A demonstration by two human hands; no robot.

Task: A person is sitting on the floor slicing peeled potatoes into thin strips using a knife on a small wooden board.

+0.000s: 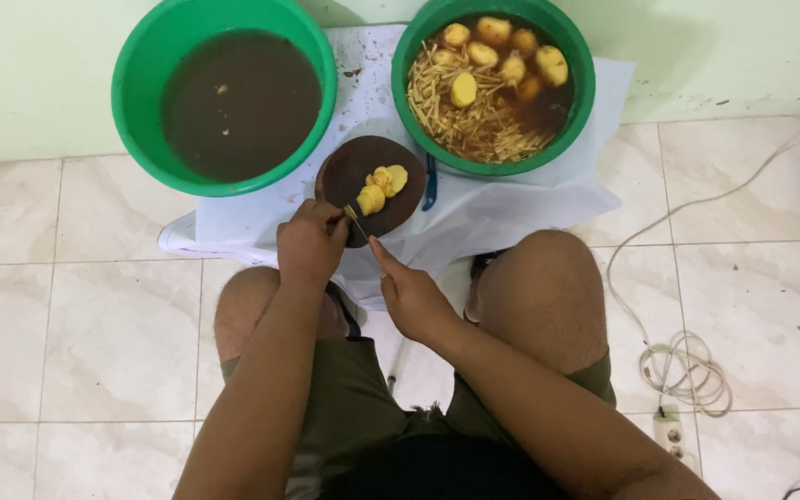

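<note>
A round dark wooden cutting board [349,171] lies on a white sheet between two green basins. Pale yellow peeled potato pieces [381,185] sit on it. My left hand [310,245] is curled over the board's near edge, right beside the pieces. My right hand [411,296] reaches in from the lower right and pinches a small thin knife [356,222], whose blade points up toward the potato pieces. Both forearms pass over my bare knees.
The left green basin [141,56] holds murky brown water. The right green basin [585,83] holds brown water with whole peeled potatoes and many thin potato sticks. A blue-handled tool [431,181] lies beside the board. A white cable [687,366] coils on the tiled floor at right.
</note>
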